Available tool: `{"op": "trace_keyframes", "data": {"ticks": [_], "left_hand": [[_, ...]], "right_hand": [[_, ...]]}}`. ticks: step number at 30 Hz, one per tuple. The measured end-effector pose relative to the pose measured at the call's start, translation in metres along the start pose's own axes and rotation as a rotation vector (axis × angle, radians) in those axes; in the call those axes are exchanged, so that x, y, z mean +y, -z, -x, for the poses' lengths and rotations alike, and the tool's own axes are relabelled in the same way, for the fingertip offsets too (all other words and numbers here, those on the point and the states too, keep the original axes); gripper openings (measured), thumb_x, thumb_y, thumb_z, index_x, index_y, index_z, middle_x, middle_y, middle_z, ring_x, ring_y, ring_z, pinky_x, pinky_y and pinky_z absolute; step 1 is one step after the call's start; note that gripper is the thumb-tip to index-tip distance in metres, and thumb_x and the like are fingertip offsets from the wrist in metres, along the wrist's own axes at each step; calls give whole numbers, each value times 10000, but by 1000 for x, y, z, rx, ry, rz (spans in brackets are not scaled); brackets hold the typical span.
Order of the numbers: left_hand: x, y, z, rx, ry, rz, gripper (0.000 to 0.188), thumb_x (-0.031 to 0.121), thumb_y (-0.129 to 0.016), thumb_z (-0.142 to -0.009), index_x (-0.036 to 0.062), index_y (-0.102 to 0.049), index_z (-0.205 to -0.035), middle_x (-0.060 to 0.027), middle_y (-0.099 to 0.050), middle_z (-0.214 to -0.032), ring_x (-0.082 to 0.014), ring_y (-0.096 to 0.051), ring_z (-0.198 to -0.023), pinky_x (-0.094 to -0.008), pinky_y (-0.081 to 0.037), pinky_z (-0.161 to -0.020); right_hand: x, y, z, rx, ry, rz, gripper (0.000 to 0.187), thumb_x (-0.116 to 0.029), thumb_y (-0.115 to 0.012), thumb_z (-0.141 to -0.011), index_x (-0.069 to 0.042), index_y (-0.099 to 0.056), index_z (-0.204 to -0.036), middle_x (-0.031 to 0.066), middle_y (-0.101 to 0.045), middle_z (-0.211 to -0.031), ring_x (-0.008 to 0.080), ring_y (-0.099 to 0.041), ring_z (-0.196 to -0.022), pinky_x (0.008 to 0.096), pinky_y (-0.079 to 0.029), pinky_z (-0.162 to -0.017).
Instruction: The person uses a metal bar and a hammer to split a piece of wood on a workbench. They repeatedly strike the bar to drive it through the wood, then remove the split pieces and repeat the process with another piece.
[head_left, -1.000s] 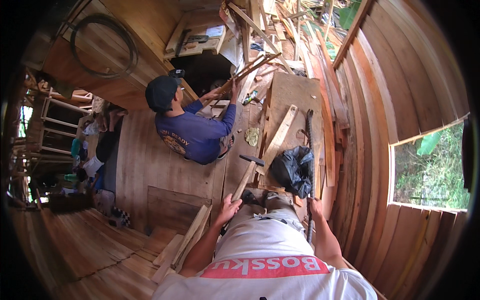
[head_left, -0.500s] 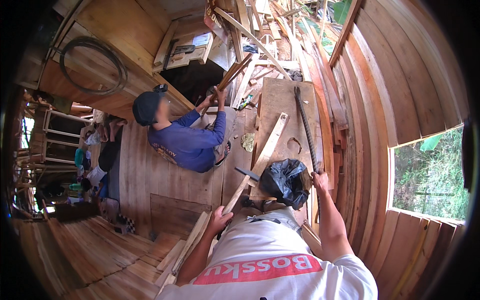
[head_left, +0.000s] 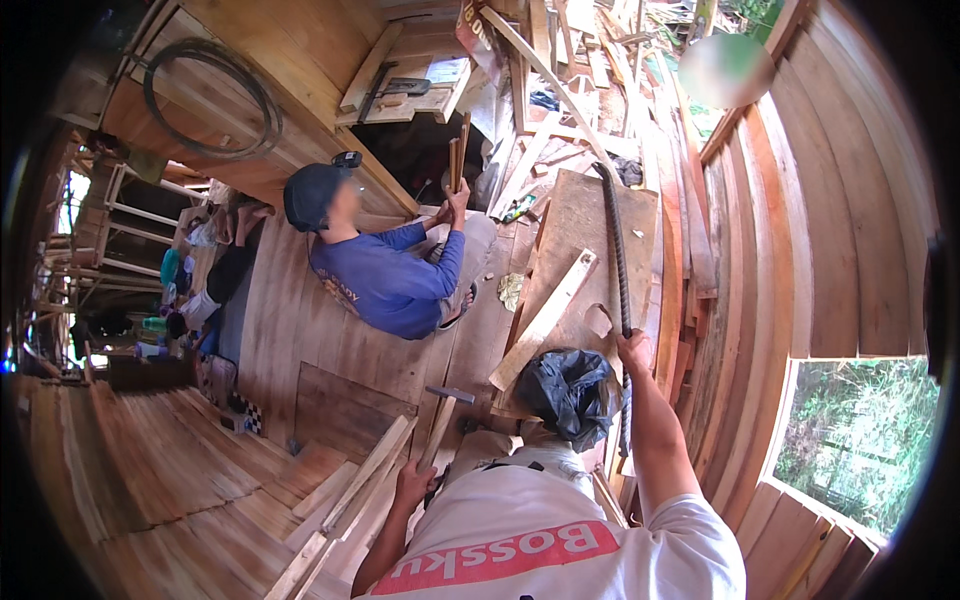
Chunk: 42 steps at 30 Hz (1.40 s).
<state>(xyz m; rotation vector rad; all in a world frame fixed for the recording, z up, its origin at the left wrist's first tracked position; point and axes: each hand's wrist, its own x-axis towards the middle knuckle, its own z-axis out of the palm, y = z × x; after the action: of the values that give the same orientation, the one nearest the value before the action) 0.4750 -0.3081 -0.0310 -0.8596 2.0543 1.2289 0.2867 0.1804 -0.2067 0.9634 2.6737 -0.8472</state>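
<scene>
My left hand (head_left: 412,485) is closed around the handle of a hammer (head_left: 450,395), low beside my left hip. The hammer's metal head points away from me, over the floor. In my right hand (head_left: 635,352) I grip a long, dark, ribbed crowbar (head_left: 612,225) near its middle. Its curved far end lies over the top of a worn wooden bench (head_left: 625,205), and its lower end hangs beside my right thigh. A pale wood offcut (head_left: 545,320) rests slantwise on the bench. Close to my legs, a crumpled black plastic bag (head_left: 568,395) sits at the bench's near end.
To the left a co-worker in a blue shirt (head_left: 385,275) sits on the plank floor (head_left: 330,365), holding thin wood strips (head_left: 457,155). Scrap timber (head_left: 560,130) is heaped ahead. A board wall (head_left: 740,270) with a window opening stands at right; loose boards (head_left: 370,470) lie at left.
My left hand has drawn the hammer back and to the left, off the bench's near end. The crowbar stays in my right hand. The co-worker's wood strips now stand more upright.
</scene>
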Motion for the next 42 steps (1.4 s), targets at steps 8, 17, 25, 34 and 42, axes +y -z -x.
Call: {"op": "trace_keyframes", "data": {"ticks": [8, 17, 25, 34, 42], "left_hand": [[-20, 4, 8, 96, -23, 46, 344, 172, -674, -786, -46, -603, -1042, -103, -633, -800, -140, -587, -624, -286, -475, -581], [-18, -3, 18, 112, 84, 77, 294, 312, -645, -824, 24, -593, -854, -8, -507, -600, -125, -463, -539, -307, -351, -480], [-60, -29, -2, 225, -90, 109, 405, 250, -687, -821, -40, -549, -1068, -69, -561, -702, -125, -538, -545, -313, -445, -472], [-69, -43, 4, 364, -162, 47, 407, 305, -690, -791, -49, -560, -943, -218, -582, -777, -287, -584, -687, -391, -449, -620], [-57, -32, 19, 267, 2, 335, 303, 263, -671, -824, -9, -556, -893, -61, -558, -692, -130, -532, -578, -310, -433, -520]], "right_hand": [[-22, -1, 3, -149, 50, 215, 492, -417, -585, -755, 7, -655, -994, 279, -630, -1013, 399, -618, -968, 451, -475, -884], [-60, -8, -10, -358, 175, 554, 614, -591, -528, -790, -39, -683, -1011, 233, -651, -1020, 363, -635, -974, 463, -495, -845], [-33, -12, -42, -473, 326, 569, 816, -722, -480, -785, 25, -631, -1077, 263, -638, -1034, 404, -629, -949, 490, -494, -824], [-8, -41, -62, -311, 192, 471, 804, -725, -624, -671, -18, -609, -1054, 215, -641, -1058, 393, -605, -1009, 477, -468, -876], [22, -48, -69, -207, 134, 403, 820, -671, -686, -647, -19, -517, -1116, 225, -619, -1086, 399, -610, -995, 489, -474, -861]]}}
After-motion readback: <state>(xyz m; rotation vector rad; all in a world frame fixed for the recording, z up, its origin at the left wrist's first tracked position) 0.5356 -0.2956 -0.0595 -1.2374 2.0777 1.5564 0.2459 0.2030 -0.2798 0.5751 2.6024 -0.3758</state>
